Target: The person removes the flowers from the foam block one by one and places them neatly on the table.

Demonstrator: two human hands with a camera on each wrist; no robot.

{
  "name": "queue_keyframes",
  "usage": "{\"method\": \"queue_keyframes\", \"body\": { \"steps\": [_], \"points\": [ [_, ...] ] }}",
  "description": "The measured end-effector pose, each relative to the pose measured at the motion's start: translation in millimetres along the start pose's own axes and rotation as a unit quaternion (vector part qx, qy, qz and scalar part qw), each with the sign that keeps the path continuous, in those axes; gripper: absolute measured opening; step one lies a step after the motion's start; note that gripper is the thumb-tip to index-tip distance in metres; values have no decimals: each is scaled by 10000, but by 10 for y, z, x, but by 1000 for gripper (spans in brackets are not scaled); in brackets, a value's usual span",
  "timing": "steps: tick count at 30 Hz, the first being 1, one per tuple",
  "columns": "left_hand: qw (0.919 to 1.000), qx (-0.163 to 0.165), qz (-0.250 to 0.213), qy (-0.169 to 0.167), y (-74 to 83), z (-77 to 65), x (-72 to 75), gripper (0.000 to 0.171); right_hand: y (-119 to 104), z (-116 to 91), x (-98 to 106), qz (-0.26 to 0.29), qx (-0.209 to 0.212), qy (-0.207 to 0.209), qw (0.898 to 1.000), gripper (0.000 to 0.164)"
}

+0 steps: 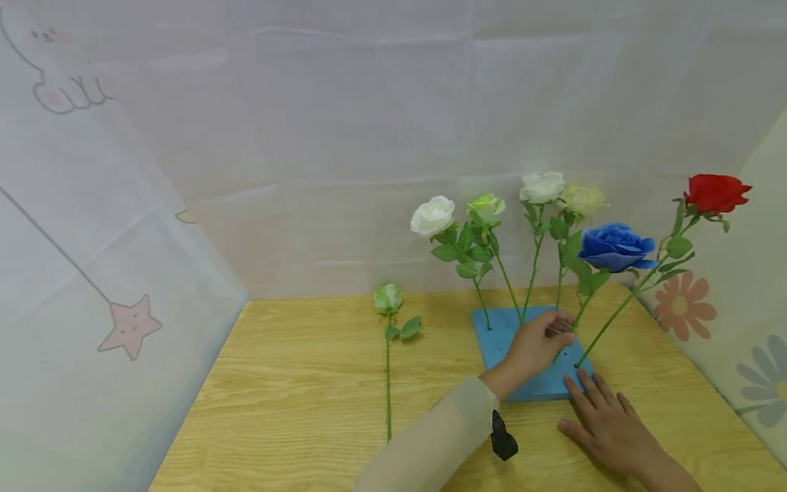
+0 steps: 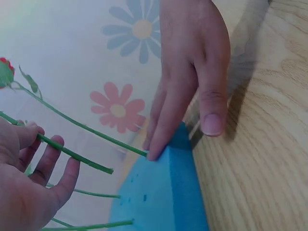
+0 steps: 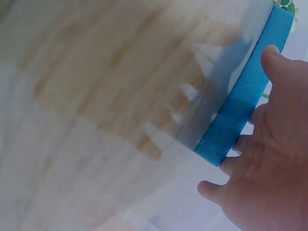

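My left hand pinches the green stem of a blue rose between thumb and fingers. In the left wrist view the cut end of that stem hangs free, just above a blue foam block with small holes in its top. My right hand has its fingers spread, with the fingertips on the block's near right edge. Close to those fingertips, a red rose stands in the block, leaning right. The right wrist view shows the block's side beside the right hand.
Two white roses, one at left and one farther right, stand in the block. So do a green-tinged rose and a pale yellow rose. A green-white rose lies on the wooden table. Printed cloth hangs behind.
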State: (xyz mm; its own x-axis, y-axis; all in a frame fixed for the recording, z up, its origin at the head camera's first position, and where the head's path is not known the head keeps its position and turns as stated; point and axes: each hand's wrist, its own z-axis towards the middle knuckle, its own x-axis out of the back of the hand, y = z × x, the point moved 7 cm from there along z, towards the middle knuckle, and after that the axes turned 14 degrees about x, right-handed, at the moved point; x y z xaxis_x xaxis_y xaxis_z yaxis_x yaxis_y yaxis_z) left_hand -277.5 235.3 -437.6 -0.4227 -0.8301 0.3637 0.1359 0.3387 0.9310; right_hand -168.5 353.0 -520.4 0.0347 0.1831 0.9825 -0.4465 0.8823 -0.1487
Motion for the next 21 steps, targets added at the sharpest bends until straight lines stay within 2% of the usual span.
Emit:
{"method": "queue_keyframes", "body": {
  "steps": [4, 8, 13, 21],
  "points": [
    [9996, -129, 153, -214, 145, -74, 50, 26, 13, 23, 3, 34, -14, -65, 10000, 81],
    [9985, -223, 159, -469, 205, -146, 109, 29, 1, 37, 31, 10, 59, 14, 10000, 81],
    [9970, -166, -100, -747, 192, -228, 223, 34, -20, 33, 46, -33, 109, 30, 9999, 81],
    [9926, -88, -494, -1107, 100, -356, 454, 37, -4, 8, -18, 65, -81, -154, 9998, 83]
  ]
}}
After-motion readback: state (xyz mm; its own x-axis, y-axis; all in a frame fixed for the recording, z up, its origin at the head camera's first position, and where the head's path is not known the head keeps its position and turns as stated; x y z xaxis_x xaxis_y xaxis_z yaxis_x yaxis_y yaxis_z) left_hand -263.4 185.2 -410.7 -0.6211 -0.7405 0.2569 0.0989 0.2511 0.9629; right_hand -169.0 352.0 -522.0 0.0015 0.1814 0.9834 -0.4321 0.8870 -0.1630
